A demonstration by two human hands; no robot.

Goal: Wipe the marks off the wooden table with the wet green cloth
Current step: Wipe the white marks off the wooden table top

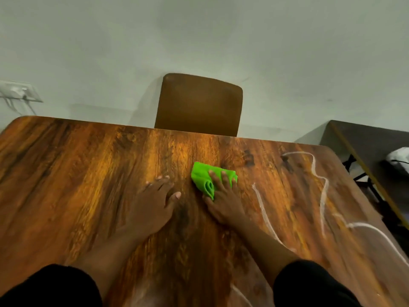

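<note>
A folded bright green cloth (202,179) lies near the middle of the wooden table (77,173). My right hand (223,200) presses flat on its near right part, fingers spread over it. My left hand (155,200) rests flat on the bare wood just left of the cloth, fingers apart, holding nothing. White squiggly marks (323,196) run across the table's right side, to the right of my right hand. A fainter white line (240,295) shows near the front edge.
A brown chair back (199,103) stands behind the table's far edge against a pale wall. At the right is a dark second table (365,138) with a white object (398,155). A wall socket with cables (20,91) sits at far left.
</note>
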